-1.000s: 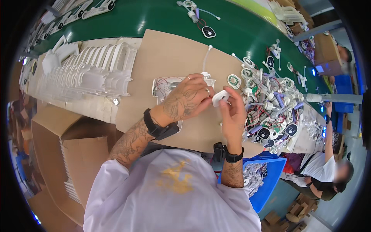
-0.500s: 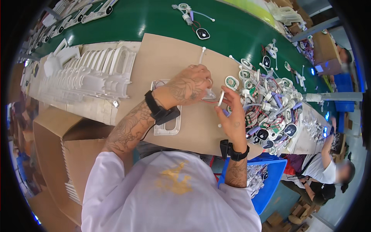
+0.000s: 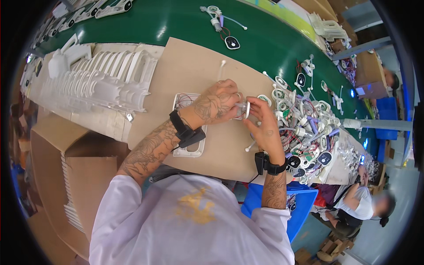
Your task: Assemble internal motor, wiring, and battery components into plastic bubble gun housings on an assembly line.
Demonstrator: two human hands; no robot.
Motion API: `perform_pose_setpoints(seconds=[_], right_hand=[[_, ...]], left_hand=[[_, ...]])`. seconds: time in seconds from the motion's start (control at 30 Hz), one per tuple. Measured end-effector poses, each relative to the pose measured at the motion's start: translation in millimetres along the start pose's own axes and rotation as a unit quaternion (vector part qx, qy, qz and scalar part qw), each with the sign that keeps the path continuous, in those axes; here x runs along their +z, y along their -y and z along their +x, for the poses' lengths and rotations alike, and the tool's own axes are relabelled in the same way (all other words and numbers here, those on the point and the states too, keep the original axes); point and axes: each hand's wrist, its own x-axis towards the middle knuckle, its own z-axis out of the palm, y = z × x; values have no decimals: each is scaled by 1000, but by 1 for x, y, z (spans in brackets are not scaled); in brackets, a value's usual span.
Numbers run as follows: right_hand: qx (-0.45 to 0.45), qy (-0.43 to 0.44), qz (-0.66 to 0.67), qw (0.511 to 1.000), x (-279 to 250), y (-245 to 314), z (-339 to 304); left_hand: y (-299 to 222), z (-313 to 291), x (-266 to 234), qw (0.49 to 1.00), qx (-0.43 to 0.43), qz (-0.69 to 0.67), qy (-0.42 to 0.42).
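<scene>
A stack of white plastic frames [image 3: 104, 84] lies at the far left on the brown cardboard sheet [image 3: 190, 70]. Near the sheet's middle, a white frame with wires [image 3: 187, 126] sits under the left wrist. The left hand [image 3: 216, 104] closes around a small round clear part [image 3: 242, 109], held above the cardboard; the right hand [image 3: 267, 130] pinches the same part from its right side. Further right lies a heap of wired assemblies [image 3: 304, 132].
</scene>
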Motion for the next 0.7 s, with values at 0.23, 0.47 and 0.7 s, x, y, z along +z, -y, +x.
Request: perform_pose_setpoints(seconds=[0.23, 0.47, 0.7], right_hand=[[46, 39, -49, 997, -3, 1, 6], [30, 40, -21, 999, 1, -2, 13], [46, 51, 9, 998, 6, 0, 21]], left_hand=[[-6, -4, 1, 1000, -26, -4, -7], [-6, -5, 1, 995, -76, -62, -10], [-3, -7, 3, 993, -106, -58, -18]])
